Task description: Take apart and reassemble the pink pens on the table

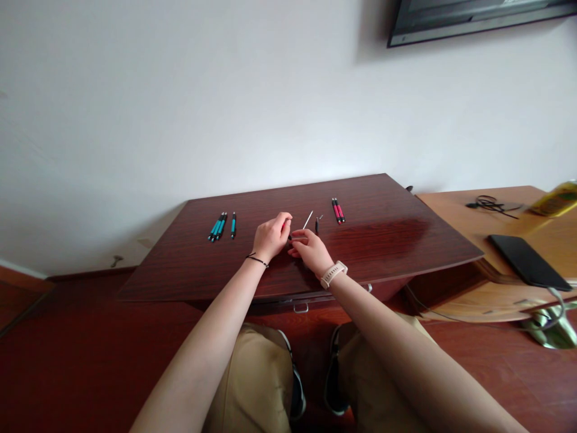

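Note:
My left hand (272, 236) is closed, its thumb and fingers pressed around a small dark pen part (290, 238), mostly hidden. My right hand (312, 250) meets it from the other side, fingers bent and their tips at the same part. Just beyond the right hand, a thin white pen refill (308, 219) lies slanted on the table. Beside it is a black pen piece (317, 226), with a tiny metallic piece, perhaps a spring (321, 217), near its top. Two pink-and-black pens (338, 210) lie together farther right. Several teal-and-black pens (217, 227) are grouped at left, with a single teal pen (233, 225) alongside.
The dark wooden table (387, 240) stands against a white wall. To its right, a lighter wooden desk (455, 210) carries a coiled black cable (491, 205), a flat black device (529, 261) and a yellow package (556, 199). A screen (482, 21) hangs at upper right.

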`<state>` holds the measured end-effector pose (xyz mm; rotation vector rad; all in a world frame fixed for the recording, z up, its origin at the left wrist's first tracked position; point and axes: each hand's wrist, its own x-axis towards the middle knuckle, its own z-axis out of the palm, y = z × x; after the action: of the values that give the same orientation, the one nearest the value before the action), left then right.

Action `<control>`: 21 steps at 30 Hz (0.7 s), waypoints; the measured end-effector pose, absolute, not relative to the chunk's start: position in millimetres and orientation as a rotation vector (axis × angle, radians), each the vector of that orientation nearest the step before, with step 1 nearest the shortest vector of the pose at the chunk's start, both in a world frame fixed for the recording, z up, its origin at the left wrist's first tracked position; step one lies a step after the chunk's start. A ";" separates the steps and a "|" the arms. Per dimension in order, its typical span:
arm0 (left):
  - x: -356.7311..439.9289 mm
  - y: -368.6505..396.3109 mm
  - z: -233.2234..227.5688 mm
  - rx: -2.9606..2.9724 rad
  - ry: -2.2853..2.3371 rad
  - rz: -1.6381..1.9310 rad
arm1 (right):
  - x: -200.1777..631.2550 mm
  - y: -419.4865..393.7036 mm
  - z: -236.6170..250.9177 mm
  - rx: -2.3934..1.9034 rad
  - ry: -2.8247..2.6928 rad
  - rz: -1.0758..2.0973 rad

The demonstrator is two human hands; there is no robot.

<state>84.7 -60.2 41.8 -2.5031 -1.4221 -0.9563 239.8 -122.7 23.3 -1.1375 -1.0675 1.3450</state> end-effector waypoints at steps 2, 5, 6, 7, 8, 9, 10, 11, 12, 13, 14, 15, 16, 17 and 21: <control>84.9 -60.6 41.8 -2.510 -1.411 -0.956 | 241.2 -123.5 22.6 -1.145 -1.088 1.336; 85.4 -61.1 41.4 -2.526 -1.412 -0.937 | 243.6 -124.5 22.3 -1.158 -1.119 1.321; 85.7 -61.1 41.1 -2.535 -1.412 -0.930 | 244.5 -124.8 22.9 -1.154 -1.121 1.327; 85.9 -61.0 40.8 -2.541 -1.413 -0.925 | 245.5 -125.0 23.8 -1.148 -1.118 1.338; 86.0 -60.8 40.4 -2.548 -1.414 -0.919 | 246.4 -125.3 24.9 -1.142 -1.112 1.351; 86.2 -60.6 40.1 -2.553 -1.416 -0.914 | 247.2 -125.6 26.3 -1.137 -1.104 1.365; 86.4 -60.3 39.9 -2.557 -1.416 -0.909 | 248.0 -125.9 27.6 -1.135 -1.097 1.376; 86.6 -60.1 39.9 -2.560 -1.417 -0.903 | 248.6 -126.2 28.8 -1.136 -1.088 1.383; 86.8 -60.0 40.0 -2.561 -1.418 -0.899 | 249.2 -126.5 29.7 -1.138 -1.081 1.386; 87.0 -60.0 40.3 -2.562 -1.416 -0.894 | 249.6 -126.8 30.3 -1.140 -1.073 1.387; 87.3 -60.0 40.6 -2.562 -1.412 -0.892 | 249.9 -127.1 30.6 -1.140 -1.064 1.389; 87.5 -60.2 40.8 -2.563 -1.408 -0.892 | 250.2 -127.3 30.6 -1.141 -1.054 1.390; 87.8 -60.4 41.0 -2.566 -1.403 -0.892 | 250.6 -127.6 30.5 -1.141 -1.046 1.394; 88.0 -60.6 41.1 -2.570 -1.398 -0.894 | 251.2 -127.9 30.4 -1.139 -1.038 1.400; 88.7 -60.9 39.7 -2.590 -1.378 -0.890 | 255.4 -129.4 31.2 -1.119 -1.007 1.432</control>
<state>88.7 -60.9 39.7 -2.5896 -1.3782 -0.8896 255.4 -129.4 31.2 -1.1192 -1.0067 1.4321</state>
